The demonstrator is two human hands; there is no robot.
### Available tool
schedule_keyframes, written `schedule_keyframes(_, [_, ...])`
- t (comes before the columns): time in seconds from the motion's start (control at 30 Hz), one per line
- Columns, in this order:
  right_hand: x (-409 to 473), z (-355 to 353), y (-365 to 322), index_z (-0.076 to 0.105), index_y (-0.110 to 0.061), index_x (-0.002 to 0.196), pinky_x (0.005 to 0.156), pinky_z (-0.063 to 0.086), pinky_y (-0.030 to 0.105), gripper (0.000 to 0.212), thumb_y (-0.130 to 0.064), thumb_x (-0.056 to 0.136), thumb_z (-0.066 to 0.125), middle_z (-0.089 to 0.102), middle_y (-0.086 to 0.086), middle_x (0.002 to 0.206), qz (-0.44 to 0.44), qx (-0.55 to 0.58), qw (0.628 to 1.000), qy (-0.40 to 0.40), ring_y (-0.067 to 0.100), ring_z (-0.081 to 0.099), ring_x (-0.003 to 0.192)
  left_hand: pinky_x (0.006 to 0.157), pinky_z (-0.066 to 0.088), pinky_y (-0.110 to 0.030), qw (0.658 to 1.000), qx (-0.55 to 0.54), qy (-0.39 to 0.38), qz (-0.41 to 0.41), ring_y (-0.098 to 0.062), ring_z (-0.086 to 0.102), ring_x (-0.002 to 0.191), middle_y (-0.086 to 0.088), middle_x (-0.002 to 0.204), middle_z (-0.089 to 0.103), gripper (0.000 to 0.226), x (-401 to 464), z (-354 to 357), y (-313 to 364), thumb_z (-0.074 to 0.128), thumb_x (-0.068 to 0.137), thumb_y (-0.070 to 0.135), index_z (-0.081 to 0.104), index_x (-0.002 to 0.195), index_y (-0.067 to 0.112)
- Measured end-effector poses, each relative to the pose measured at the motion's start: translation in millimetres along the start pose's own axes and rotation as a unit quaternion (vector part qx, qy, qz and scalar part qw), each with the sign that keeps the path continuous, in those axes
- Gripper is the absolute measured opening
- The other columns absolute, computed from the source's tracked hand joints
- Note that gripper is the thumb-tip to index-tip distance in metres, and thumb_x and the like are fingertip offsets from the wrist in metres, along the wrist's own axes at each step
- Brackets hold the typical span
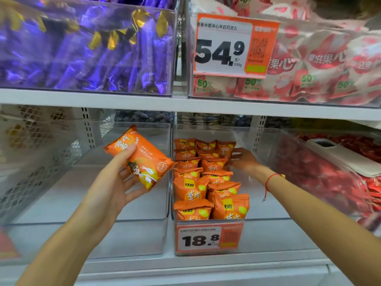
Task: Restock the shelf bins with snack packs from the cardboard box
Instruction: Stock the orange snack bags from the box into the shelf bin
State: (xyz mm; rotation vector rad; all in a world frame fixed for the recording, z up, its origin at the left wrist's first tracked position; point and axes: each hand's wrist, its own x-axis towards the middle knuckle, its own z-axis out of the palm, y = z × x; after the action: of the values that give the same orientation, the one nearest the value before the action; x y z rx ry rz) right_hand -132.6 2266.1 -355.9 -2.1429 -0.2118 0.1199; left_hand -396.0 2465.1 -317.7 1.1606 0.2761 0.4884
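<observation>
My left hand (115, 182) grips an orange snack pack (142, 157), tilted, over the empty clear bin (123, 234) on the lower shelf. To its right, a second clear bin (268, 234) holds two rows of upright orange snack packs (208, 182) along its left side. My right hand (245, 159) reaches into that bin, fingers against the right side of the packs near the back; it is blurred, and I cannot tell if it grasps one. The cardboard box is out of view.
A price tag reading 18.8 (208, 238) hangs on the right bin's front. Upper shelf bins hold purple-wrapped sweets (86, 52) and red-and-white packs (309, 65) behind a 54.9 tag (233, 46). A bin of red packs (329, 172) with a white phone (342, 155) stands at right.
</observation>
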Motion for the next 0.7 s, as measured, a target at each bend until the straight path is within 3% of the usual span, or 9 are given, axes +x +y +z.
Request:
schedule_keyframes(0.1, [-16.5,-10.8,-9.3,0.032,-0.005,0.142,0.1,0.044,0.037,0.085,-0.022,0.074,0.08,0.044,0.016,0.143,0.016,-0.064,0.998,-0.01,0.032,0.047,0.127,0.075,0.051,-0.035,1.0,0.0,0.012,0.006,-0.013,0.066,0.093,0.0,0.093,0.072,0.019,-1.4,2.5,-0.1,0.054,0.089,0.038,0.06,0.1,0.024])
schedule_keyframes(0.23, [-55.2,-30.9,-24.1,0.031,-0.002,0.142,0.092,0.044,0.035,0.072,-0.018,0.084,0.07,0.041,0.017,0.143,-0.004,-0.104,0.994,-0.012,0.033,0.048,0.125,0.074,0.051,-0.032,0.999,0.014,0.024,0.021,-0.009,0.066,0.091,0.001,0.099,0.07,0.022,-9.9,7.0,3.1,0.058,0.085,0.037,0.062,0.103,0.026])
schedule_keyframes(0.33, [-98.6,-40.4,-44.8,0.041,-0.008,0.136,0.09,0.045,0.032,0.054,-0.014,0.087,0.064,0.053,0.011,0.126,-0.065,-0.076,0.995,0.006,0.028,0.053,0.117,0.066,0.054,-0.026,0.999,0.035,0.017,0.033,-0.006,0.068,0.084,0.001,0.101,0.071,0.025,-22.3,7.7,10.2,0.058,0.086,0.034,0.064,0.109,0.024])
schedule_keyframes(0.43, [-150.5,-47.9,-78.8,0.054,-0.018,0.117,0.079,0.048,0.023,0.025,-0.02,0.092,0.06,0.061,-0.005,0.099,-0.168,-0.021,0.985,0.012,0.017,0.06,0.1,0.055,0.053,-0.017,0.996,0.061,0.0,0.065,-0.004,0.068,0.075,0.006,0.088,0.073,0.014,-41.3,8.4,20.9,0.064,0.083,0.028,0.067,0.096,0.024])
schedule_keyframes(0.5, [-188.1,-50.3,-101.3,0.058,-0.025,0.11,0.074,0.047,0.018,0.018,-0.031,0.093,0.057,0.066,-0.01,0.096,-0.188,0.051,0.977,-0.086,0.008,0.061,0.092,0.053,0.052,-0.016,0.991,0.093,-0.037,0.09,-0.003,0.069,0.072,0.009,0.079,0.074,0.024,-55.4,13.6,28.2,0.077,0.071,0.027,0.067,0.092,0.025])
schedule_keyframes(0.6, [-228.6,-48.6,-114.8,0.054,-0.028,0.125,0.089,0.051,0.025,0.052,-0.049,0.078,0.06,0.066,-0.01,0.115,-0.176,0.087,0.944,-0.265,0.004,0.062,0.106,0.059,0.055,-0.02,0.983,0.131,-0.087,0.098,-0.006,0.069,0.076,0.005,0.085,0.075,0.042,-73.6,31.1,36.4,0.084,0.061,0.033,0.065,0.097,0.022])
schedule_keyframes(0.7, [-248.6,-47.9,-109.0,0.056,-0.025,0.124,0.087,0.052,0.021,0.051,-0.032,0.075,0.072,0.068,-0.009,0.115,-0.187,0.079,0.936,-0.287,0.004,0.064,0.107,0.069,0.055,-0.02,0.968,0.183,-0.122,0.118,-0.007,0.07,0.085,0.005,0.092,0.074,0.054,-82.3,49.8,36.3,0.081,0.051,0.046,0.067,0.099,0.025])
